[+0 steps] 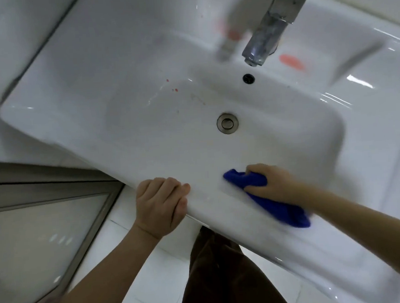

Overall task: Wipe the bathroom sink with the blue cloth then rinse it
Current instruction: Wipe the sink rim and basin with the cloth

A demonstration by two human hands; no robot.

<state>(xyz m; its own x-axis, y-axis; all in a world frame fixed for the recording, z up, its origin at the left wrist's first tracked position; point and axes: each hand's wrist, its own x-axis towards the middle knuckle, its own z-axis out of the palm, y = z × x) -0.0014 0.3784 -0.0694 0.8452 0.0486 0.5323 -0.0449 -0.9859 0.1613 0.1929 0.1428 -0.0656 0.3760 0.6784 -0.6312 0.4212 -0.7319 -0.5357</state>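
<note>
Sink [141,68]: white ceramic, rectangular basin set in a broad flat rim, seen tilted in the frame. Small pink spots are seen on the basin's far left slope, and a larger pink smear on the ledge to the right of the faucet. No water is seen running.

Floor [141,269]: pale tiles, visible below the near rim, beside a metal-framed glass panel at the left.

Faucet [264,40]: chrome, spout overhanging the far basin wall above the dark overflow hole.

Left hand [161,203]: curled over the near rim's front edge, fingers on top, thumb side below; a bracing grip on the sink itself, nothing else held.

Right hand [273,184]: laid palm-down on the cloth, fingers partly closed and bunching its far end; motion blur noted.

Blue cloth [281,204]: crumpled, pressed on the near rim to the right of the drain line. Its long axis runs from the fingertips back along the forearm toward the near right edge, a tail trailing out behind the wrist.

Drain [227,123]: round metal plug, basin centre.

Governing relation: the soiled areas lie away from the cloth, up and to the left across the basin and farther off by the faucet. The right hand, already on the cloth, is judged the nearer; wiping appears under way at the rim, rinsing not yet begun.
</note>
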